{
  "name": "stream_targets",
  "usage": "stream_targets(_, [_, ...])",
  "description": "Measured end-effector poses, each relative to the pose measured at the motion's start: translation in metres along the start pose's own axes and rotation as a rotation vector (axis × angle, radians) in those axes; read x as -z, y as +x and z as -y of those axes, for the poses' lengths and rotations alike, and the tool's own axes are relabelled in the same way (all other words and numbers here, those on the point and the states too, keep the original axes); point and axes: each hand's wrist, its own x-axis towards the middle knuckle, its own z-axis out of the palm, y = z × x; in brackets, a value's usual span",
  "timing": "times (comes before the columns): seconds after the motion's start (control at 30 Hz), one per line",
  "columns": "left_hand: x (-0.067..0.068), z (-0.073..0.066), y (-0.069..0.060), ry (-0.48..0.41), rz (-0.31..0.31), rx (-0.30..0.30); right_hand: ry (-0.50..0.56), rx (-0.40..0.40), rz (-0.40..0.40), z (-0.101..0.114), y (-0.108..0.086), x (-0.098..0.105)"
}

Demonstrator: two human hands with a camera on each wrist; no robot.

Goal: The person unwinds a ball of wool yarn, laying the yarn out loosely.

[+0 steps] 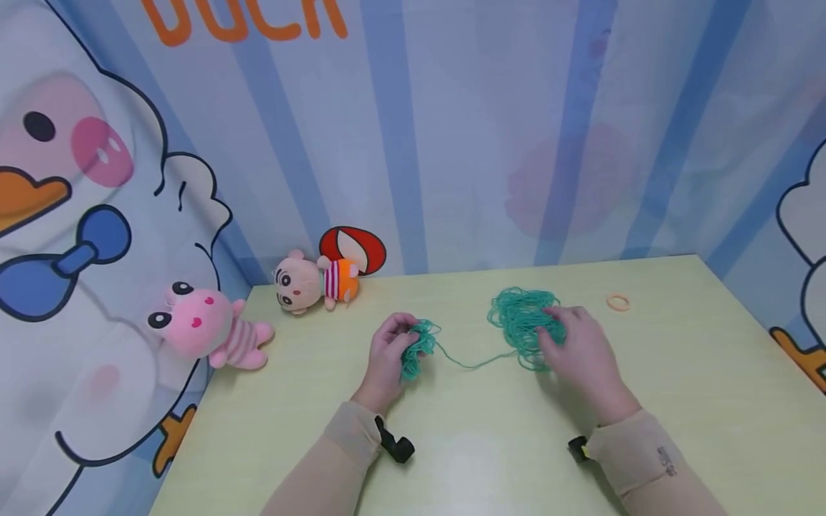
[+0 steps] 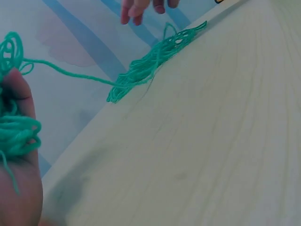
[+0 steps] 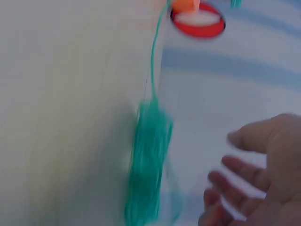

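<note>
A small bundle of green yarn (image 1: 418, 350) is gripped in my left hand (image 1: 388, 358), raised a little over the table. One strand runs from it to a larger loose pile of green yarn (image 1: 519, 322) lying on the table. My right hand (image 1: 584, 355) hovers above the right side of that pile. In the right wrist view the right hand (image 3: 263, 174) has its fingers spread, apart from the yarn pile (image 3: 148, 165), which looks blurred. The left wrist view shows loops of the held yarn (image 2: 19, 136) against the left palm.
An orange elastic ring (image 1: 617, 302) lies right of the pile on the table (image 1: 477, 459). Toward the back left are a plush toy in an orange and striped outfit (image 1: 316, 282) and a pink plush toy (image 1: 209, 326). A printed curtain (image 1: 464, 143) hangs behind the table.
</note>
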Motion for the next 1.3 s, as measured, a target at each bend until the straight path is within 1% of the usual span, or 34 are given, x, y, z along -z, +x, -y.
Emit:
stream_targets(0.07, [0.0,-0.001,-0.001,0.0,0.024,0.001,0.048,0.113,-0.001,0.019,-0.002,-0.014])
stream_targets(0.1, [0.0,-0.001,-0.001,0.0,0.033,0.002,0.071,0.156,0.017,0.028,-0.004,-0.022])
stream_targets(0.17, [0.0,-0.001,-0.002,-0.002,0.05,0.003,0.103,0.209,0.054,0.043,-0.007,-0.036])
stream_targets(0.27, [0.0,-0.001,-0.002,-0.004,0.068,0.003,0.138,0.233,0.132,0.061,-0.011,-0.054])
stream_targets(0.4, [-0.001,-0.001,-0.003,-0.031,0.101,-0.002,0.218,0.218,0.241,0.075,-0.009,-0.067])
stream_targets(0.5, [-0.001,0.0,-0.004,-0.048,0.128,-0.008,0.251,0.2,0.261,0.08,-0.008,-0.071])
stream_targets(0.57, [-0.001,0.001,-0.004,-0.054,0.137,-0.01,0.255,0.188,0.245,0.081,-0.008,-0.071])
stream_targets(0.63, [-0.001,0.001,-0.004,-0.047,0.133,-0.007,0.254,0.18,0.223,0.08,-0.008,-0.07])
stream_targets(0.77, [-0.001,0.001,-0.003,-0.023,0.088,0.012,0.265,0.176,0.174,0.079,-0.006,-0.064])
stream_targets(0.83, [-0.001,0.0,-0.002,0.006,0.06,0.03,0.28,0.175,0.141,0.078,-0.005,-0.06])
stream_targets(0.93, [-0.002,-0.002,-0.002,0.013,0.046,0.057,0.307,0.178,0.077,0.077,-0.003,-0.052])
stream_targets(1.0, [-0.002,-0.003,-0.003,0.013,0.054,0.057,0.324,0.178,0.041,0.076,-0.002,-0.047])
stream_targets(1.13, [-0.002,-0.003,-0.004,0.013,0.097,0.045,0.348,0.186,-0.021,0.071,0.0,-0.038])
stream_targets(1.23, [-0.001,-0.002,-0.005,0.026,0.124,0.059,0.366,0.181,-0.047,0.063,0.0,-0.031])
stream_targets(1.3, [-0.001,-0.002,-0.005,0.026,0.131,0.071,0.362,0.175,-0.065,0.055,-0.001,-0.027])
